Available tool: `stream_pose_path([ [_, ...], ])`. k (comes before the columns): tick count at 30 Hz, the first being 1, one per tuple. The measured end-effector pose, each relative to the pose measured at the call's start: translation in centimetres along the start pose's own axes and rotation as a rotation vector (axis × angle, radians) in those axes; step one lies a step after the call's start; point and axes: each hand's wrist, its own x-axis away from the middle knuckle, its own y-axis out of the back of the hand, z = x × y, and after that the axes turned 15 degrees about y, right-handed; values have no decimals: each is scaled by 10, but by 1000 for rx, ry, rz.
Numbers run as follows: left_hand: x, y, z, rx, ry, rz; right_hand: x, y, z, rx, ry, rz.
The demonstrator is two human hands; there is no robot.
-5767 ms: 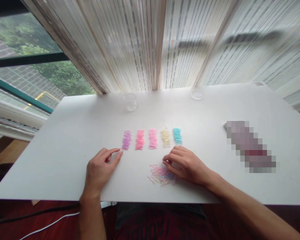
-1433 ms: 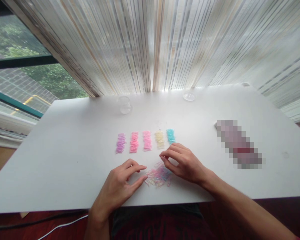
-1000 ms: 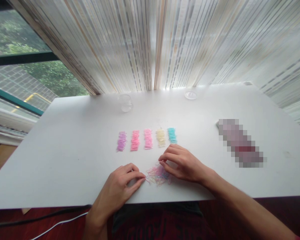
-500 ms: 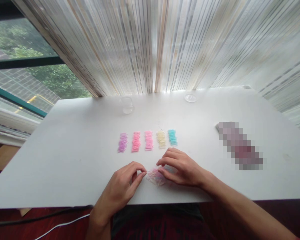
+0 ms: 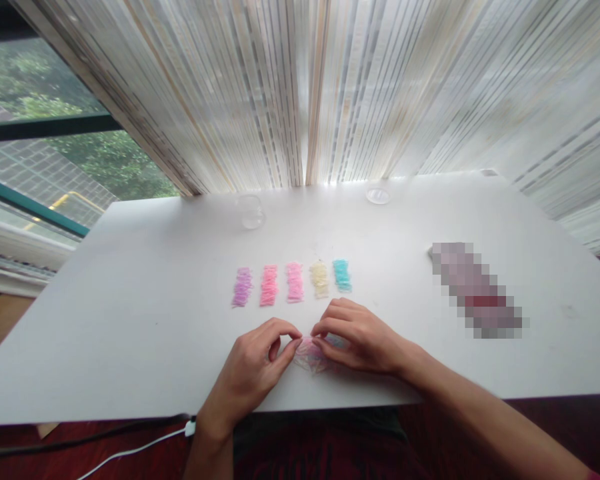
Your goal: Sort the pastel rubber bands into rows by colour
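Observation:
A loose pile of small, thin, pastel elastic bands (image 5: 311,362) lies near the table's front edge. At its upper left, my left hand (image 5: 260,357) has thumb and forefinger pinched together. My right hand (image 5: 357,337) covers the pile's right part, its thumb and forefinger closed close to the left fingertips. Whatever either pinch holds is too small to make out. Beyond the hands, similar pieces are laid in neat colour strips: a purple strip (image 5: 242,287), a coral-pink strip (image 5: 269,286), a light pink strip (image 5: 295,283), a yellow strip (image 5: 319,279) and a turquoise strip (image 5: 342,275).
A clear plastic container (image 5: 253,215) and a clear round lid (image 5: 379,195) stand at the back of the white table (image 5: 130,287). A blurred-out flat object (image 5: 480,293) lies to the right. Striped curtains (image 5: 260,93) hang behind; a white cable (image 5: 140,445) runs below the front edge.
My left hand has moved slightly right, bringing its fingertips near those of my right hand. The right thumb and forefinger have drawn together. The strips stay as they were.

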Motion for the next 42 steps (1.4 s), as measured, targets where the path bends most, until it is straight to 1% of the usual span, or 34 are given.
stream_pose_path([
  [8, 4, 6, 8, 52, 50, -80, 0, 1, -1, -9, -13, 38],
  [12, 5, 4, 6, 63, 31, -63, 1, 0, -1, 3, -14, 20],
  [17, 2, -2, 2, 71, 1, -25, 1, 0, -1, 5, -9, 3],
  [24, -2, -3, 1, 92, 11, -66, 1, -1, -2, 33, -1, -18],
  [29, -6, -2, -2, 85, 7, -97, 4, -6, -5, 87, -30, -75],
  [31, -9, -2, -1, 33, 13, -148, 4, -7, -5, 111, -51, -87],
  [34, -16, -4, 3, -79, 55, -290, 5, -6, -6, 136, -85, -94],
  [36, -20, -6, 5, -136, 94, -352, 5, -6, -6, 141, -100, -87],
  [39, -24, -9, 7, -178, 127, -372, 5, -5, -5, 140, -103, -71],
  [42, -25, -10, 6, -216, 125, -388, 5, -5, -4, 141, -105, -57],
])
